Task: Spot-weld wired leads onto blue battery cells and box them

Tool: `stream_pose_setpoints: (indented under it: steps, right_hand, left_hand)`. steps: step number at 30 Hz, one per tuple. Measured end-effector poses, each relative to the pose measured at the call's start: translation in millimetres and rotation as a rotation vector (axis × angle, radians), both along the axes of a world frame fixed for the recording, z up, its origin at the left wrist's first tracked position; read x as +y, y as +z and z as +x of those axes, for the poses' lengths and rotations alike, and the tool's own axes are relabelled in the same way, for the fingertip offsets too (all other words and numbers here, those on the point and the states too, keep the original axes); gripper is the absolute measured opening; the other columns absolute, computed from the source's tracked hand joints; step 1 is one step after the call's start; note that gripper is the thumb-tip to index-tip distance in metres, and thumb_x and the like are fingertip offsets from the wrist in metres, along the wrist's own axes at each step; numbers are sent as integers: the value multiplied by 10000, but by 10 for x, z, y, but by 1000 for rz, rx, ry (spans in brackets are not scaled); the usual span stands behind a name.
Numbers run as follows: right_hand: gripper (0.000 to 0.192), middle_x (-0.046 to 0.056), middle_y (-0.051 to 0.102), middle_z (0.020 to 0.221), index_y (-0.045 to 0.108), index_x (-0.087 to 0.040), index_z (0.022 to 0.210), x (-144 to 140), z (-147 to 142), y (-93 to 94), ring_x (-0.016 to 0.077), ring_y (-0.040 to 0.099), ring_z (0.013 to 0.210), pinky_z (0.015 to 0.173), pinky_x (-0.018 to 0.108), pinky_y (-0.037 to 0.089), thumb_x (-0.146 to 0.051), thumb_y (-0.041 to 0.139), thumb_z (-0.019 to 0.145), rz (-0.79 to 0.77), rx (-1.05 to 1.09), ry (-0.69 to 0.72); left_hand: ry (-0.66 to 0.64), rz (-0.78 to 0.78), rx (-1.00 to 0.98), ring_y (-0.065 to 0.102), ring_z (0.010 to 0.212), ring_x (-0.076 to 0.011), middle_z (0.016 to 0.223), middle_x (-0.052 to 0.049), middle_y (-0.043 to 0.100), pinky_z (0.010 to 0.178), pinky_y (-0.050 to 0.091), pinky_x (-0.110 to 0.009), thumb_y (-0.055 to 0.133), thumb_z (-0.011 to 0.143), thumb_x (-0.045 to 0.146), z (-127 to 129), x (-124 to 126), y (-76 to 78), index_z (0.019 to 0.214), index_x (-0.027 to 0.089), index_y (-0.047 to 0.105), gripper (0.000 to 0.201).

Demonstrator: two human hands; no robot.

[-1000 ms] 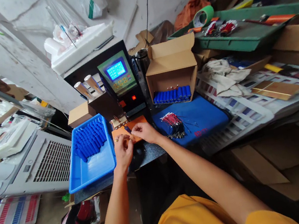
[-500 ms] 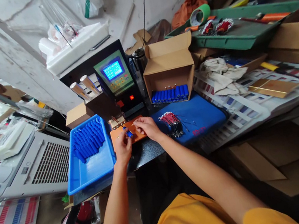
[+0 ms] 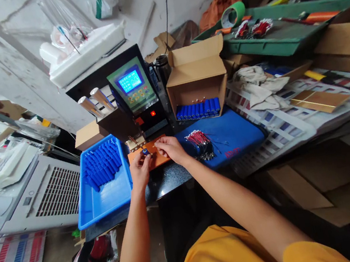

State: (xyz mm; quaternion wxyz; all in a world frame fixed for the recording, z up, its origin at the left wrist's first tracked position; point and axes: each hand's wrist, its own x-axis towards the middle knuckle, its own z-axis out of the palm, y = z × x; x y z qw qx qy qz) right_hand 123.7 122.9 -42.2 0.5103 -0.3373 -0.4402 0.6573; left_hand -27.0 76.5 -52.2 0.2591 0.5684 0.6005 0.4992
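Observation:
My left hand point(image 3: 140, 169) grips a small blue battery cell point(image 3: 145, 151) over the orange plate point(image 3: 158, 160) in front of the spot welder point(image 3: 131, 98). My right hand point(image 3: 171, 148) pinches a thin wire or tab next to that cell, just below the welder's tips. A blue tray point(image 3: 105, 197) holding several blue cells lies to the left of my left hand. To the right of my right hand, a bundle of red-tipped wires point(image 3: 200, 143) rests on a blue pad point(image 3: 230, 135).
An open cardboard box point(image 3: 197, 77) with a row of blue cells stands behind the pad. A green tray point(image 3: 280, 35) with tape and tools sits at the back right. A white machine with a vent point(image 3: 47, 194) is on the left. Cardboard sheets lie at lower right.
Both hands have shifted forward toward the welder tips, bringing the blue cell up onto the orange plate. The view has drifted slightly.

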Motion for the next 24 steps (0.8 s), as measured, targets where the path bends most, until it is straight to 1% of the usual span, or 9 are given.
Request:
stream_pose_setpoints:
  steps: [3,6,10,17,21,24]
  right_hand:
    - [351,-51,492,479,531,-180,621,3,-12,-8,57,380,397,380,181,268,-465,723,693,10,-9,-13]
    - [352,-52,486,479,519,-184,623,6,-26,-15,62,385,403,391,186,275,-467,715,698,13,-23,-26]
    - [332,-52,473,473,513,-191,621,4,-56,-22,72,386,415,400,192,276,-461,692,693,24,-72,-58]
    - [248,-50,461,459,527,-196,602,18,-131,-35,89,404,423,415,202,298,-397,630,703,78,-190,-114]
    - [241,-35,491,475,549,-192,594,45,-186,-38,107,452,453,445,215,335,-385,602,728,126,-257,-131]
    - [228,-18,541,512,582,-184,629,62,-230,-30,126,509,497,474,221,370,-376,593,752,156,-311,-129]
  left_hand:
    - [27,-1,-39,625,650,-144,743,-26,690,591,492,-240,655,791,397,31,10,10,893,151,716,273]
    - [31,22,-47,658,714,-168,775,-41,716,642,519,-258,662,780,385,42,30,12,909,143,722,281]
    - [39,24,-41,679,771,-182,832,-54,735,696,531,-271,659,788,396,37,46,-25,935,142,726,300]
    - [69,34,-35,668,708,-167,822,-43,736,647,520,-256,640,816,380,76,19,-64,987,160,725,291]
    - [85,34,-6,646,653,-149,769,-26,724,597,498,-231,631,822,374,82,14,-84,967,169,725,268]
    - [69,30,-22,653,662,-149,795,-26,727,608,497,-231,627,830,376,68,26,-131,1015,177,718,287]
